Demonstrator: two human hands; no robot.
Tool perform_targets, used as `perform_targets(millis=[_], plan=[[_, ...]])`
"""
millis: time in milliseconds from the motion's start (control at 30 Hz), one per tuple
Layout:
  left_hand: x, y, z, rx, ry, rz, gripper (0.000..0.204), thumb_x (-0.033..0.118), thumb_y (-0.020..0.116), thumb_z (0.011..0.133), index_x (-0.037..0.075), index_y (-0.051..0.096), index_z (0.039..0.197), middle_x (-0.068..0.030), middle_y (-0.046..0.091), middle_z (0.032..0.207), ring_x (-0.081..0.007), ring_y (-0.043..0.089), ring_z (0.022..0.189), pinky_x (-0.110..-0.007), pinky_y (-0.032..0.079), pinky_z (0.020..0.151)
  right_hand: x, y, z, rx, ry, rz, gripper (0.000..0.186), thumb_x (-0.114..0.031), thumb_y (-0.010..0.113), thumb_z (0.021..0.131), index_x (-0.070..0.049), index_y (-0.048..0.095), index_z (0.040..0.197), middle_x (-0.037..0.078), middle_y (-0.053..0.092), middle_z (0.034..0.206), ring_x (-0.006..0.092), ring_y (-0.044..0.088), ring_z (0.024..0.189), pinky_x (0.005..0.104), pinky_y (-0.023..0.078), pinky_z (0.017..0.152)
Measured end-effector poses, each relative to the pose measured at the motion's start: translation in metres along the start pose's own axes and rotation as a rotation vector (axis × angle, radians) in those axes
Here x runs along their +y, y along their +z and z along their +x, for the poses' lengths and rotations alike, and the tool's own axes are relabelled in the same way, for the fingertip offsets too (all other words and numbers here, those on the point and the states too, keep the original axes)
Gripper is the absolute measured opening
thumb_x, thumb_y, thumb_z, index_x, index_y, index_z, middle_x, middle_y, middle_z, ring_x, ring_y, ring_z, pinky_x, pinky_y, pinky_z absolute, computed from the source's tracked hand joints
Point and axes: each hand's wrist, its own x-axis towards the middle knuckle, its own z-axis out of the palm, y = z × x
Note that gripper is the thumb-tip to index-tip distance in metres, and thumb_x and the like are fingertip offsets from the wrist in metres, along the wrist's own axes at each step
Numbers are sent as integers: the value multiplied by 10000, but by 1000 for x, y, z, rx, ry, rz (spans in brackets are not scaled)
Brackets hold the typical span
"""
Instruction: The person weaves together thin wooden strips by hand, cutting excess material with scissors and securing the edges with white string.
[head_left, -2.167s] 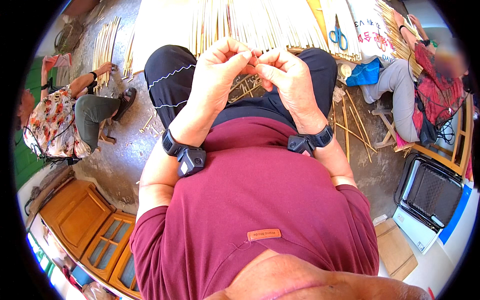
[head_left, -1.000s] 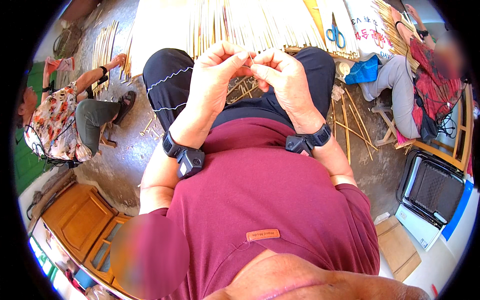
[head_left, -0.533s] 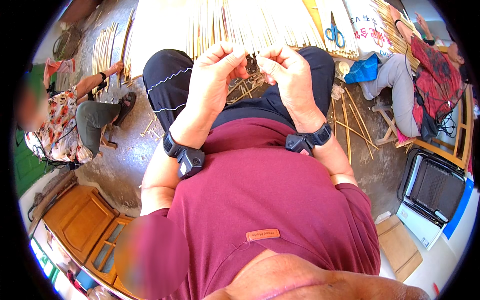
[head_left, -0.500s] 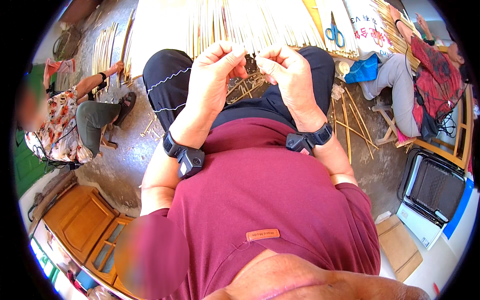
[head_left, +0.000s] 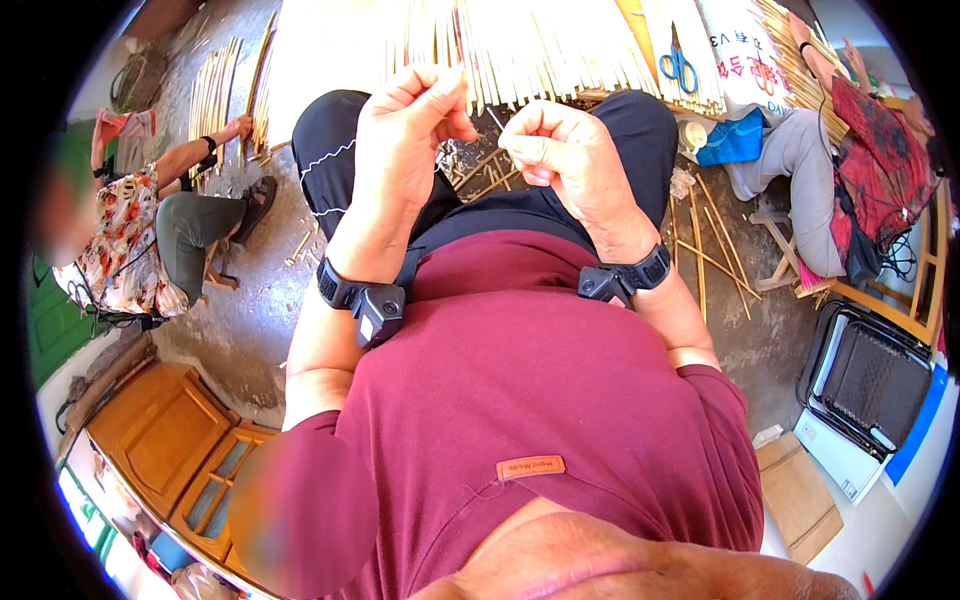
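My left hand (head_left: 412, 130) is raised over my lap, its fingers closed in a pinch. What lies between those fingertips is too small to make out. A little to its right, my right hand (head_left: 568, 160) pinches a thin, needle-like piece (head_left: 494, 119), whose tip points up and left toward the left hand. A gap separates the two hands. A white, wavy thread (head_left: 330, 158) lies in a loop over my left thigh, and both its ends pass out of sight behind my left hand and wrist.
Ahead, a row of thin pale sticks (head_left: 520, 50) lies beyond my knees. Blue-handled scissors (head_left: 679, 72) lie to their right. Loose sticks (head_left: 715, 245) are on the floor at right. One person sits at left (head_left: 125, 235), another at right (head_left: 870, 160).
My left hand has moved up and left, away from the right hand, widening the gap. The needle-like piece now shows at the right fingertips.
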Motion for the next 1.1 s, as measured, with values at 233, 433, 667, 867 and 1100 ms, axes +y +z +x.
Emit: perform_targets(millis=[233,433,667,867,1100], plan=[[5,5,-7,-67,-86,78,89,91,609,880,11,631,912,-66,646,807,-127,616,664,-271,537,635,0,-1,2,6,-25,94,59,-70,600,853,-16,621,860,-6,537,687,37,394,531,173,337,494],[2,5,-4,-99,-101,56,80,100,604,884,22,622,886,-68,647,812,-121,617,677,-274,544,643,1,-2,2,59,-90,57,58,-82,601,863,-27,618,863,-12,557,711,33,424,563,168,348,514],[-4,13,-5,-135,-116,-4,94,108,606,883,15,614,868,-63,643,787,-116,616,641,-251,545,610,-4,3,6,239,-260,-264,43,-46,620,857,-15,613,886,-19,588,745,16,498,648,167,392,565],[-9,15,-5,-160,-174,48,84,109,606,882,28,617,864,-5,585,708,-79,553,596,-247,519,576,-8,4,13,292,-446,-430,56,-50,637,845,-3,620,870,-7,620,753,49,538,678,202,438,606],[-10,27,-6,-116,-232,134,73,97,638,866,31,612,849,39,527,677,-17,391,480,-170,312,415,-3,-9,18,326,-508,-708,61,-52,605,853,-3,575,830,67,582,699,105,537,656,256,444,604]])
